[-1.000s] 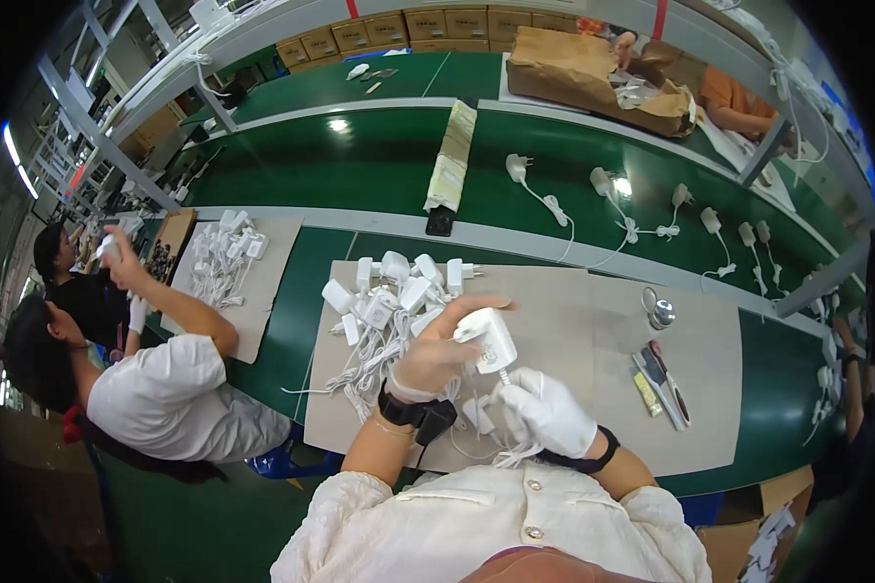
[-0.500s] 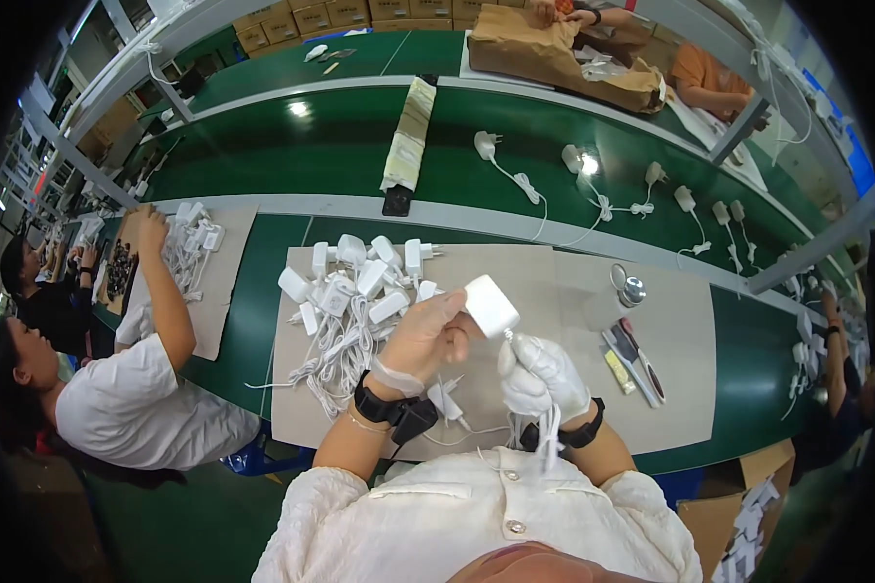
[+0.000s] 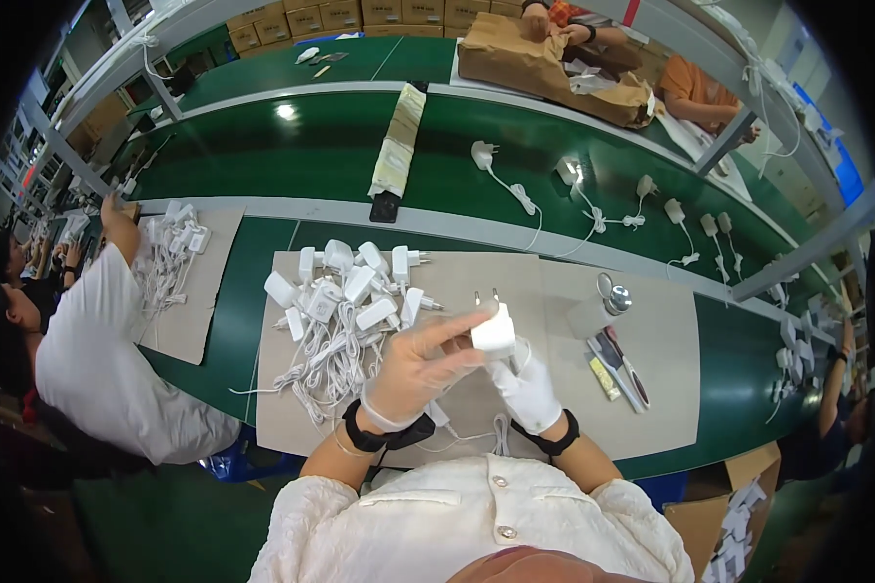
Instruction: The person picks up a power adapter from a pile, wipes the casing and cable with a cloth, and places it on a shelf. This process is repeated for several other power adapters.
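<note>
A white power adapter (image 3: pixel 494 332) is held up in front of me, its two metal pins pointing away. My left hand (image 3: pixel 423 367), in a thin translucent glove, pinches its left side between thumb and fingers. Below it, my right hand (image 3: pixel 529 391), in a white glove, closes at the adapter's lower end, where the cord comes out; those fingertips are partly hidden. A bundled white cord (image 3: pixel 501 433) shows beneath my hands. Left of them lies a heap of white adapters with tied cords (image 3: pixel 345 311) on the beige work mat (image 3: pixel 574 428).
Right on the mat are a bottle with a metal top (image 3: pixel 595 313), pens (image 3: pixel 620 369) and a yellow-labelled piece (image 3: pixel 603 379). Beyond runs a green conveyor belt (image 3: pixel 292 160) carrying spaced adapters. A co-worker (image 3: pixel 117 340) sits at left. An open carton (image 3: pixel 700 534) stands at lower right.
The adapter has turned so its pins now show, pointing away. My right hand has shifted up against its lower end; the cord bundle that dangled from it is now mostly hidden.
</note>
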Demonstrator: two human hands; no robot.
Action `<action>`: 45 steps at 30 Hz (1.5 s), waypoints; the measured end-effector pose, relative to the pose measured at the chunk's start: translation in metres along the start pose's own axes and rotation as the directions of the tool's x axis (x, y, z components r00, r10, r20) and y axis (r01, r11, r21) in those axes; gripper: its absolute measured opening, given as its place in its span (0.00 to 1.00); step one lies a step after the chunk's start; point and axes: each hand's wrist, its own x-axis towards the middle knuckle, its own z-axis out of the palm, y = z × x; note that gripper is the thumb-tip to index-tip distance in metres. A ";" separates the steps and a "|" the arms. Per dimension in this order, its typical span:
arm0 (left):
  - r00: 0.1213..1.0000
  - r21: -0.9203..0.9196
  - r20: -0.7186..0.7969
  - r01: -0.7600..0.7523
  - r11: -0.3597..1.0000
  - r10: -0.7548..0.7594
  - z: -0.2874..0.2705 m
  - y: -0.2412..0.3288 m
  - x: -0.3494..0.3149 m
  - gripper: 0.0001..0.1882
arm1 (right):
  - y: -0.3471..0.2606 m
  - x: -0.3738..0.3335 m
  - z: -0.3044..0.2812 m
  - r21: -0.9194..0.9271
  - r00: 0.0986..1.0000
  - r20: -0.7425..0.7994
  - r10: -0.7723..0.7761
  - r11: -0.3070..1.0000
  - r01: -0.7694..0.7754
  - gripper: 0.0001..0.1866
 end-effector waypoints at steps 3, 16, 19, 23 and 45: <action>0.999 0.004 0.031 -0.027 1.000 0.027 -0.002 0.002 -0.001 0.24 | 0.000 -0.003 -0.005 -0.040 0.997 0.075 -0.015 0.999 0.019 0.12; 0.989 0.530 -0.077 -0.066 0.845 0.125 -0.044 0.014 0.004 0.24 | -0.003 0.049 -0.004 -0.253 0.953 -0.161 -0.257 0.944 0.212 0.05; 0.986 0.541 -0.156 0.039 0.840 0.055 -0.062 0.001 0.004 0.25 | -0.012 0.062 -0.001 -0.245 0.980 -0.178 -0.093 0.968 0.048 0.06; 0.977 0.422 -0.169 -0.047 0.906 0.129 -0.041 0.002 0.015 0.26 | -0.024 0.066 0.001 -0.257 0.985 -0.128 -0.115 0.963 0.079 0.08; 0.916 0.307 -0.389 0.226 0.925 -0.095 -0.068 0.001 0.041 0.17 | -0.002 0.104 0.005 -0.311 0.970 -0.162 0.180 0.924 -0.223 0.15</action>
